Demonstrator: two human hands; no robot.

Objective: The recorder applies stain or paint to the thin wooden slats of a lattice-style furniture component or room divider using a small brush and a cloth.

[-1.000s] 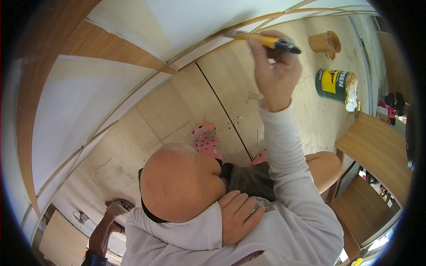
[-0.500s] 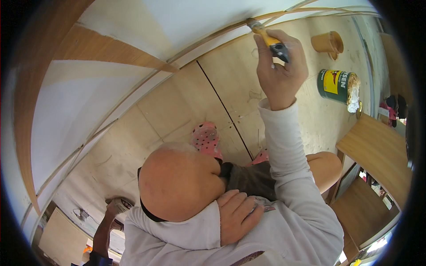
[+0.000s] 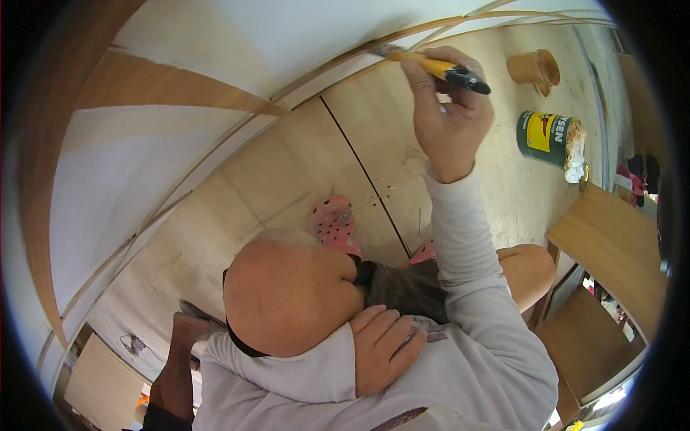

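Note:
My right hand (image 3: 454, 118) grips a paintbrush (image 3: 430, 63) with a yellow handle and black end. Its fingers wrap the handle from below. The bristles lie against the thin wooden strip (image 3: 359, 52) along the foot of the white panel (image 3: 302, 36); they are blurred, so the exact contact is hard to make out. My left hand (image 3: 388, 350) rests across my white shirt, close to the bent knee. Its fingers lie nearly flat and slightly apart, with nothing seen in them; the fingertips touch the cloth.
To the right stand a tan plastic mug (image 3: 532, 70) and a green paint can (image 3: 546, 138) with whitish drips. Wooden shelving (image 3: 611, 251) is at far right. Pink clogs (image 3: 334, 224) are on my feet. Another person's leg (image 3: 176, 366) shows at lower left.
The paintbrush has moved left along the strip, its handle tilting closer to level. My left hand stays in place. The other person's leg at lower left has shifted.

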